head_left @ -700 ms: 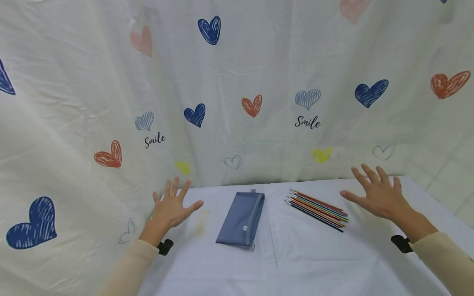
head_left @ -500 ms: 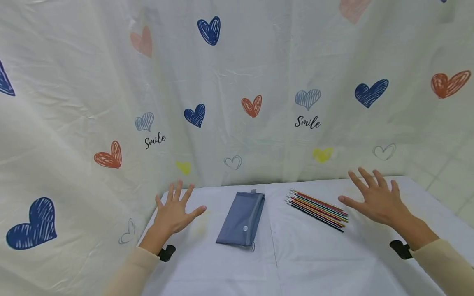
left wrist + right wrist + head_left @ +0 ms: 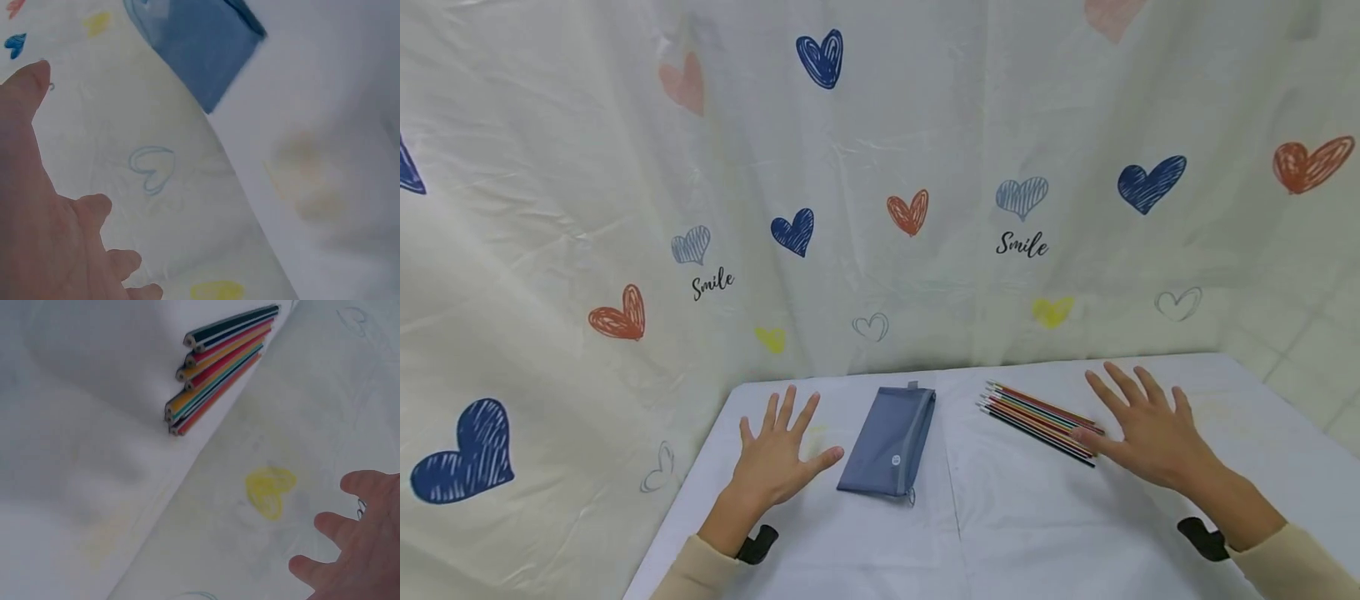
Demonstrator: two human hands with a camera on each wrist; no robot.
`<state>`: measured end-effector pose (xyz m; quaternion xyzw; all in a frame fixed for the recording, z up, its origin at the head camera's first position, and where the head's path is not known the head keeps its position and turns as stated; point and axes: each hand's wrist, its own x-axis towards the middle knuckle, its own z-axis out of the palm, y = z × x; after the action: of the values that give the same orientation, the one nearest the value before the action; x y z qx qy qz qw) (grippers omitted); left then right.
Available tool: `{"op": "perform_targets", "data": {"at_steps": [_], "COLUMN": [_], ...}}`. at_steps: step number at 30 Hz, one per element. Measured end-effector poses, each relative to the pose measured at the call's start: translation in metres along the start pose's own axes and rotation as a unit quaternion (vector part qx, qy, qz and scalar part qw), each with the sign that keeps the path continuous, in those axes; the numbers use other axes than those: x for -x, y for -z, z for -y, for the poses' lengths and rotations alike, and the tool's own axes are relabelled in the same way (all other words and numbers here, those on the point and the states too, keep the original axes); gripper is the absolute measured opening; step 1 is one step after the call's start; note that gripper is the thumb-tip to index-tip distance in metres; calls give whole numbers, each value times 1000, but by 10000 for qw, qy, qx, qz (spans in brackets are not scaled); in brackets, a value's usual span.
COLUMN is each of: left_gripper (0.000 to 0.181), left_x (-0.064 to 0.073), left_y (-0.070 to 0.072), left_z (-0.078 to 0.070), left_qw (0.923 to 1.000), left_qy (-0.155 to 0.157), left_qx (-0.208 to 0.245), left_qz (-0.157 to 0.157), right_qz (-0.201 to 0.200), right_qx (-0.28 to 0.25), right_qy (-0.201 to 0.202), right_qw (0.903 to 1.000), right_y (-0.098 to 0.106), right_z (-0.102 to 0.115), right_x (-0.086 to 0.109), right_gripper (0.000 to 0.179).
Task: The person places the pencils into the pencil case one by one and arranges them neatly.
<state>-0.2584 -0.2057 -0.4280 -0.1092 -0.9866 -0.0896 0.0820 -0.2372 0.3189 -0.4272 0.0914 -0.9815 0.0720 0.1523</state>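
A flat blue zippered pencil pouch (image 3: 880, 442) lies near the middle of the white table. To its right is a bundle of several coloured pencils (image 3: 1033, 423), side by side and slanting toward the right. My left hand (image 3: 778, 458) hovers left of the pouch with fingers spread and holds nothing. Spread as well, my right hand (image 3: 1157, 437) is over the table at the pencils' right, its thumb overlapping their near ends in the head view. The left wrist view shows a corner of the pouch (image 3: 206, 50); the right wrist view shows the pencils' blunt ends (image 3: 187, 381).
Behind the table (image 3: 985, 533) hangs a pale curtain (image 3: 925, 125) printed with hearts and the word "Smile". The table's back edge runs close along it. A dark camera mount (image 3: 757, 545) sits at my left wrist, another camera mount (image 3: 1202, 538) at my right.
Both hands have come lower and nearer in the head view; the left moved right toward the pouch, the right moved slightly left toward the pencils. Pouch and pencils stay put.
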Motion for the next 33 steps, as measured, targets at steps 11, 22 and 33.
{"op": "perform_targets", "data": {"at_steps": [11, 22, 33], "left_gripper": [83, 72, 80], "left_x": [-8, -31, -41], "left_y": [-24, -57, -72], "left_z": [-43, -69, -84], "left_qw": [9957, 9819, 9763], "left_qy": [-418, -446, -260], "left_qx": [784, 1814, 2144], "left_qz": [-259, -316, 153], "right_qz": [101, 557, 1220], "right_qx": [-672, -1342, -1514], "right_qy": [188, -90, -190], "right_qw": [9975, 9893, 9807], "right_y": [-19, -44, -62], "right_z": [34, 55, 63], "right_x": [-11, -45, -66], "right_gripper": [81, 55, 26]}}
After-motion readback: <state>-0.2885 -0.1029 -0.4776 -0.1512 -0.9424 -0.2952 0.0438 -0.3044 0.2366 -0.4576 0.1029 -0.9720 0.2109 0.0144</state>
